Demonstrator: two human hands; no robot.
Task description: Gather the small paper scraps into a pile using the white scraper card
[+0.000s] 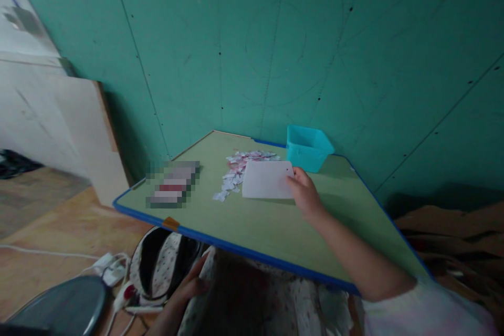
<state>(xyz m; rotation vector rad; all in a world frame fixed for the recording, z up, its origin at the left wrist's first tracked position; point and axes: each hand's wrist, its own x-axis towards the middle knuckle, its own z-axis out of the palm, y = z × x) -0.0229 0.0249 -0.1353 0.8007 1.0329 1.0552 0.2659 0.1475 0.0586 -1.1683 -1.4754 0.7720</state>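
Observation:
My right hand (305, 191) grips the right edge of a white rectangular card (265, 181) with rounded corners and a small dark mark near its upper right corner. The card is held above the table and partly covers a pile of small printed paper pieces (232, 176). Just behind my right hand stands a turquoise plastic bin (305, 152). Low in the view, below the table's front edge, my left hand (191, 286) lies beside pale speckled cloth, its visible fingers stretched out. Whether it touches the small white bit near its fingertip, I cannot tell.
The green table (220, 220) has blue-taped edges and stands against a green wall (252, 52). A blurred-out flat object (175, 185) lies at its left. On the floor are a dark round stool (63, 307), a power strip (112, 270) with cables, and a speckled bag-like item (161, 262).

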